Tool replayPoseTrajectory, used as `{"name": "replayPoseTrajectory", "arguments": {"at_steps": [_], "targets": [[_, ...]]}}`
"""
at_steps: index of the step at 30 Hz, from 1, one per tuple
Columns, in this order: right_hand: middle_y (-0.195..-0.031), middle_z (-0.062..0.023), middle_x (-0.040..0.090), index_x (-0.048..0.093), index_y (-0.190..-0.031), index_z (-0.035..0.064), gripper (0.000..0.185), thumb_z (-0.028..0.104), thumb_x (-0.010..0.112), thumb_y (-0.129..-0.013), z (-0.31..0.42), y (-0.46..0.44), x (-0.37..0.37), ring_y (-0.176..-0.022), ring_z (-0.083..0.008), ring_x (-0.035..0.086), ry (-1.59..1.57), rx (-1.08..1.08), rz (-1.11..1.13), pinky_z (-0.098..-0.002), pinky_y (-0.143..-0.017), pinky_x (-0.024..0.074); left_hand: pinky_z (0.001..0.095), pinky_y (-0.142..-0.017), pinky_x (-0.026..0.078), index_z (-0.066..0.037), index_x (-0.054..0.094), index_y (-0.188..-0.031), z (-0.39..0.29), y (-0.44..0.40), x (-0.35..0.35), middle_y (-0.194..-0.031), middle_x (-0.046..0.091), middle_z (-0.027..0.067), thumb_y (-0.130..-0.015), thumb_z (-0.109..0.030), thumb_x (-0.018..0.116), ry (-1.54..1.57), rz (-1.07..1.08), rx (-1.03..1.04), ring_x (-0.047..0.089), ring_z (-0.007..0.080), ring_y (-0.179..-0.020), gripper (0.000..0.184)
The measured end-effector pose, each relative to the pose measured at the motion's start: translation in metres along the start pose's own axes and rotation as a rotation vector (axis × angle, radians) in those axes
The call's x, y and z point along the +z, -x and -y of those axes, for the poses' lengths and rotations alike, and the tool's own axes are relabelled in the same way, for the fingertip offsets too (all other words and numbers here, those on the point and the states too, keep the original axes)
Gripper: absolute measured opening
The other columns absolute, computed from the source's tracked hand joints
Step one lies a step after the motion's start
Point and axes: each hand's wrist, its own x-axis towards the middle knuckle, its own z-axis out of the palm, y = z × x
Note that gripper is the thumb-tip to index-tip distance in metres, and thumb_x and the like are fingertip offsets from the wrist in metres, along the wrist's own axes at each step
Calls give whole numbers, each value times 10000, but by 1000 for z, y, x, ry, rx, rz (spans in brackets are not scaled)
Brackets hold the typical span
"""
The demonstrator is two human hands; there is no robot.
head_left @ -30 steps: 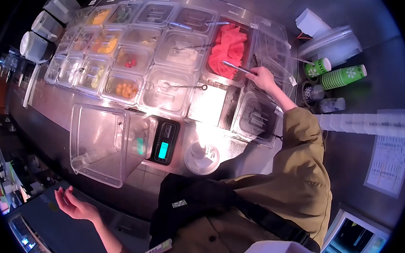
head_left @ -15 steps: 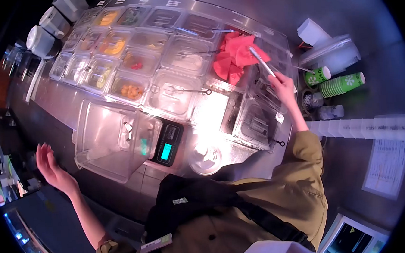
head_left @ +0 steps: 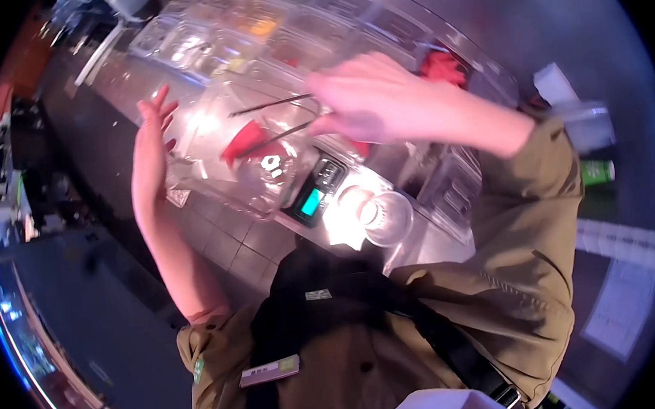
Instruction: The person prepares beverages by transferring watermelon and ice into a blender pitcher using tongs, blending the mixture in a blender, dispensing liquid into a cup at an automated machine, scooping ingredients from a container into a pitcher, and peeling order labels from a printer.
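view from above, down over two bare arms in rolled olive sleeves. right hand (head_left: 370, 101), a little blurred, closed around thin tongs (head_left: 282, 136), with the two arms of the tongs spread apart. red piece of food (head_left: 242, 140) at the tip of the lower arm, over or inside a large clear tub (head_left: 259, 197); cannot tell which, nor how firmly caught. gripped well back from the tips, probably to keep skin off the food. left hand (head_left: 154, 136) open and up near the left side of the tub, fingers spread, nothing visible in the grasp; cannot tell whether touching the tub. perhaps held to the side to leave room for the tongs.

black scale (head_left: 312, 198) just beside the tub, blue-green display lit, likely placed near the body for easy reading. round white container (head_left: 386, 217) to the right of the scale.

beneath, a shiny metal table (head_left: 428, 251) under strong glare. across the top, rows of clear food boxes (head_left: 338, 5), and a red heap (head_left: 443, 68) beyond the right wrist. at right, a green cup (head_left: 598, 171) and a paper sheet (head_left: 620, 310). below the tub, tiled floor (head_left: 232, 244); dim room at left.
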Motion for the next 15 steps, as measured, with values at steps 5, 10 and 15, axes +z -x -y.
{"name": "replayPoseTrajectory", "arguments": {"at_steps": [5,10,15], "targets": [[-583,-128,522,496,-815,-7,300,269,603,-768,5,6,-45,-564,-278,547,77,-73,-27,-370,-487,399,417,-984,233,-122,347,-1303,0,-2,7,-1261,416,163,-866,-569,227,-8,102,19,331,271,-1211,637],[-629,-110,560,540,-980,-35,333,234,584,-790,-28,88,-62,-531,-199,525,-55,228,-254,-303,-511,416,378,-989,233,-88,367,-1285,-3,4,4,-1235,443,156,-893,-492,288,-23,-32,83,358,240,-1193,568],[-674,-156,567,595,-961,54,295,294,550,-797,-75,134,64,-601,-286,559,-186,645,-87,-353,-569,426,362,-997,226,-53,394,-1254,14,6,-6,-1222,456,133,-902,-440,329,50,-121,112,363,221,-1186,527]]}}
